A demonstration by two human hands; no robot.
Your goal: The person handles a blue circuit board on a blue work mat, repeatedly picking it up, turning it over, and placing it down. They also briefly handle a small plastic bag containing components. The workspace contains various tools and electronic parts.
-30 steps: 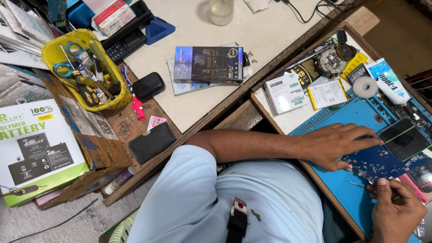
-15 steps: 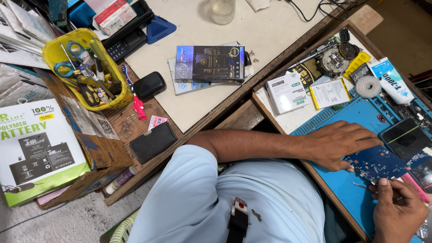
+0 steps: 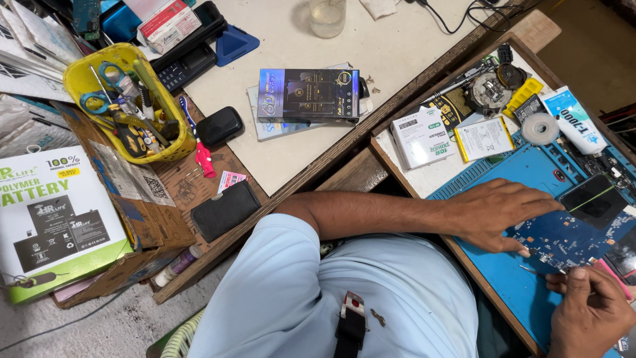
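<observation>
Even, bright diffuse light — soft shadows only, faint one beside glass (image 3: 328,16) at white tabletop (image 3: 291,152) far edge. Focus sharp centre; wide-angle bending toward corners — mild sheen on blue mat (image 3: 503,172).

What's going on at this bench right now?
A person sits at a cluttered workbench, bent over a blue circuit board lying on a blue work mat. The left hand lies flat, fingertips pressing the board's edge. The right hand holds a thin metal tool with its tip at the board. A dark phone lies just beyond the board, and a yellow basket of scissors and tools sits off to the side.
</observation>
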